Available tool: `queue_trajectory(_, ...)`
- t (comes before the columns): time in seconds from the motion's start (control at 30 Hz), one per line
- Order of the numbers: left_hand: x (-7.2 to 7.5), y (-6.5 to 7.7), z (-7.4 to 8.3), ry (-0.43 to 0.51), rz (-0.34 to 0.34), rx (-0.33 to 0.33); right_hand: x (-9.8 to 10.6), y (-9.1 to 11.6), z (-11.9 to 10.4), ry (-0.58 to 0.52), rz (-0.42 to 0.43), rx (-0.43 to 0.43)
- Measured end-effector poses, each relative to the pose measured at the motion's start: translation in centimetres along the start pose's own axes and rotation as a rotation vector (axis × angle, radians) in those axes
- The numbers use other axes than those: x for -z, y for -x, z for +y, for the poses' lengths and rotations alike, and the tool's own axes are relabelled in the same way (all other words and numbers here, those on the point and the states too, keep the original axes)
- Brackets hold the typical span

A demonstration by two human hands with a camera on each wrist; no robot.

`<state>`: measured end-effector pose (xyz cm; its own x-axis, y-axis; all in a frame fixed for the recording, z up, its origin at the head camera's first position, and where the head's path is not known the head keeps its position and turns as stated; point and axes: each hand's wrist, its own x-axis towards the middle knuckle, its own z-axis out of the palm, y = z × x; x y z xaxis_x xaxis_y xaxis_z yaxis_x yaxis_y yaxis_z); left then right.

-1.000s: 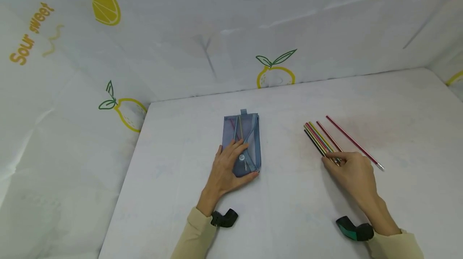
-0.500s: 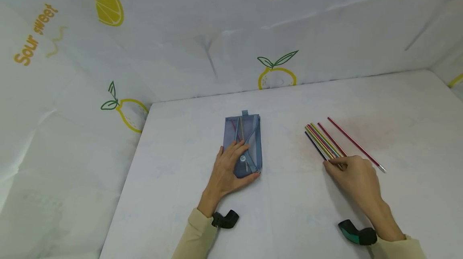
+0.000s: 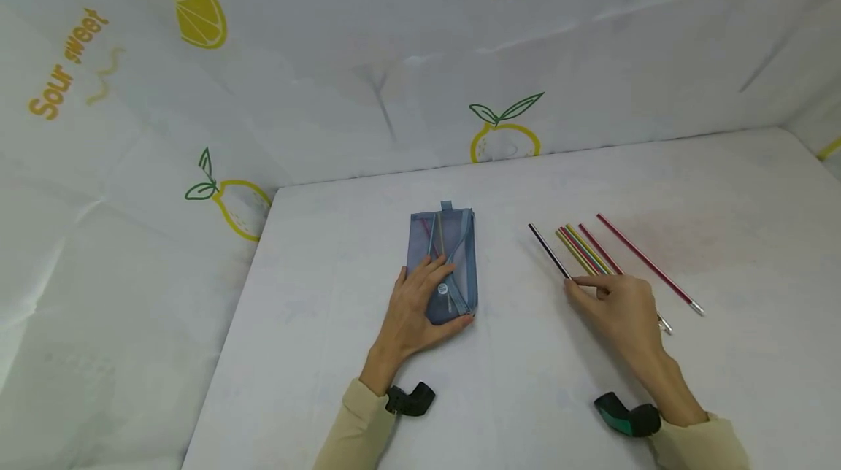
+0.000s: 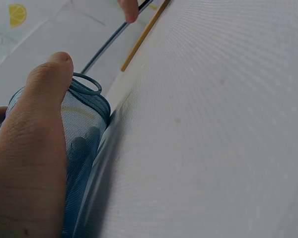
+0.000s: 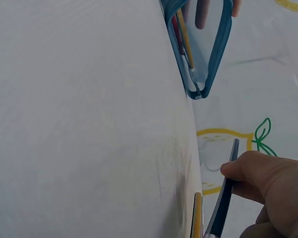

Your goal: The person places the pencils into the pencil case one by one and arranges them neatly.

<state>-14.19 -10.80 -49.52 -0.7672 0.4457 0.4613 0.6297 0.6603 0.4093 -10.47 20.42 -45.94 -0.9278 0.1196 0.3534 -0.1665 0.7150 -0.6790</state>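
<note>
- Head view: a blue mesh pencil case (image 3: 463, 269) lies on the white counter (image 3: 328, 273), its tab end toward the back edge, nearer the left edge than the right.
- The left hand (image 3: 415, 306) rests on the case, fingers straight and slightly spread over the mesh, thumb out along the end toward the front edge.
- Right wrist view shows the case's mouth gaping, with a red pencil (image 5: 177, 34) and a yellow pencil (image 5: 185, 42) inside.
- The right hand (image 3: 620, 313) pinches a dark pencil (image 3: 548, 249) between thumb and fingertips, tilted, with its far end raised off the counter.
- Just beside it, on the right-edge side, lies a row of yellow and red pencils (image 3: 583, 247), slanting toward the back edge; the hand hides their near parts.
- Farther toward the right edge, apart from the row, lies a long red pencil with a silver end (image 3: 647, 261).
- Pale sleeves (image 3: 355, 422) and black wrist devices (image 3: 410, 399) show toward the front edge.
- Beyond the back edge stands a white wall covering (image 3: 368, 54) printed with lemons.
</note>
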Motion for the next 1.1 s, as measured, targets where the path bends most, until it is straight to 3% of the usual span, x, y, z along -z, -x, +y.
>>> queue_trajectory(0.43, 0.0, 0.0, 0.1, -0.014, -0.004, 0.001, -3.1, -0.9, -2.9, -0.212, -0.046, -0.040)
queue_trajectory(0.73, -0.1, 0.0, 0.0, -0.021, -0.002, -0.008, -5.5, -1.8, -4.4, -0.298, -0.230, -0.289)
queue_trajectory(1.1, -0.1, 0.0, 0.1, -0.035, 0.002, -0.014, -7.6, -2.6, -5.4, -0.338, -0.238, -0.359)
